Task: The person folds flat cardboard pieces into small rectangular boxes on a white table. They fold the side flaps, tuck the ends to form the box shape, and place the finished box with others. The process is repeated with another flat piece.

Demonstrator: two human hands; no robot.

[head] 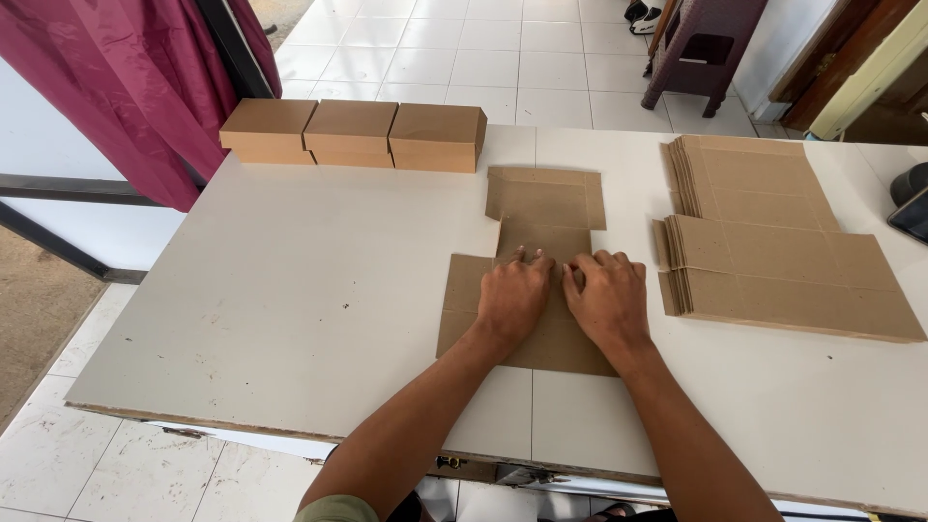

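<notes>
A pale grey table (290,319) with a matte, lightly scuffed top carries everything. A stack of flat brown cardboard sheets (773,261), cut to box outlines with scored fold lines, occupies the right side of the table, fanned slightly at its left edges. Three closed brown cardboard boxes (353,133) stand touching in a row along the far edge, left of centre. A single flat cardboard blank (546,208) lies near the middle of the table, extending from mid-table toward the near edge, with the stack just beside it to the right. The left hand (512,298) and the right hand (609,302) rest side by side, palms down, on the middle of the blank. The fingers are extended and pressed flat on the cardboard, not closed around it, with the fingertips along a fold line. Nothing lies between the hands and the blank. A dark red curtain (126,77) hangs beyond the far left corner.
</notes>
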